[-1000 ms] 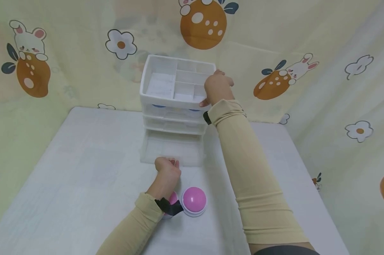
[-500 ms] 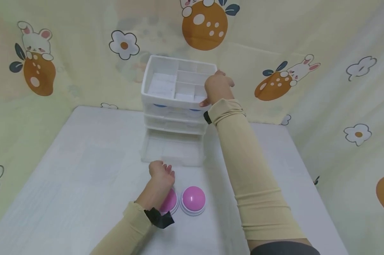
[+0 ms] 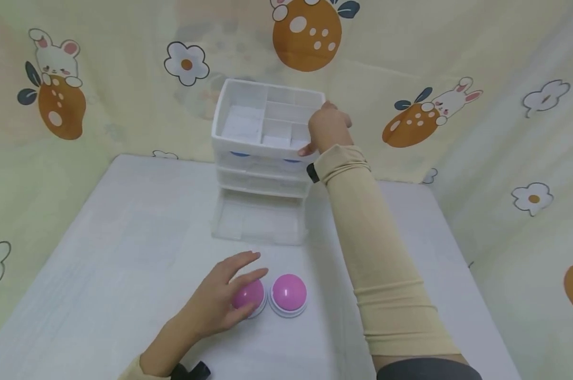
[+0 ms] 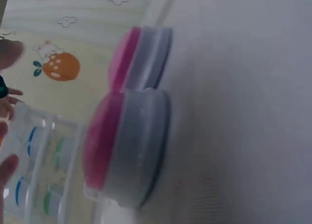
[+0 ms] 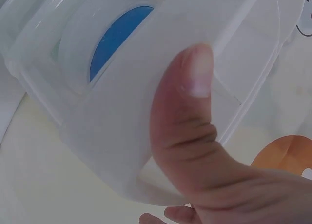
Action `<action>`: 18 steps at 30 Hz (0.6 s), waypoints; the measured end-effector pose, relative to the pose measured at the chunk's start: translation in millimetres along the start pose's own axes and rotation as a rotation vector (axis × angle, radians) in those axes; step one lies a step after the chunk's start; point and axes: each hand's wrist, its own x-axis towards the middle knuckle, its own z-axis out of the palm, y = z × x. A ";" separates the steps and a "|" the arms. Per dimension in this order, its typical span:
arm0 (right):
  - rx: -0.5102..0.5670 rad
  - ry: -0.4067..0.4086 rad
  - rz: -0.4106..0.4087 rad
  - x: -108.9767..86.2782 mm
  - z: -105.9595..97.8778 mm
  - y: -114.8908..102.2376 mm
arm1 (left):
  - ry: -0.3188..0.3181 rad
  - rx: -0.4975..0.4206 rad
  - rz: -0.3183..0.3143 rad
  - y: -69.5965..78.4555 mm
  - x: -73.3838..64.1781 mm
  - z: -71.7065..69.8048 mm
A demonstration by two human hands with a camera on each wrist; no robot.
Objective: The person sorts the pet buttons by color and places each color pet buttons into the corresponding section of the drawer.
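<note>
My right hand grips the top right corner of a white plastic drawer unit, thumb on its front and other fingers round the side. The unit's bottom drawer is pulled out, its floor bare. Nearer to me stand two round pink-domed push-button-like things with pale bases, side by side. My left hand is spread over the left pink-domed thing, fingers and thumb apart around its dome. The right pink-domed thing stands just beside it. Both show on their bases in the left wrist view.
The unit's top is a tray with several compartments. Behind its upper drawer fronts are round items with blue and green edges. A patterned curtain hangs behind the white table.
My left hand has let go of the bottom drawer's front, drawn back toward me and spread over the left pink-domed thing. My right hand keeps its place on the unit.
</note>
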 end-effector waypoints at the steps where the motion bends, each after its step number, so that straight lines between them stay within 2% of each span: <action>1: 0.002 -0.004 0.005 -0.1 -0.6 0.8 | -0.050 0.019 -0.018 1.9 -5.5 2.0; 5: -0.002 -0.008 0.015 -0.1 -1.1 3.8 | -0.213 0.085 -0.101 6.5 -21.1 13.0; 7: 0.000 -0.007 0.012 -0.6 -0.7 4.6 | -0.261 0.109 -0.128 7.3 -26.4 18.2; 13: 0.006 0.012 -0.025 -3.8 1.7 4.5 | -0.331 0.159 -0.166 7.7 -35.7 27.4; 18: 0.036 -0.008 0.000 -4.9 0.5 3.5 | -0.363 0.162 -0.191 8.3 -39.8 31.3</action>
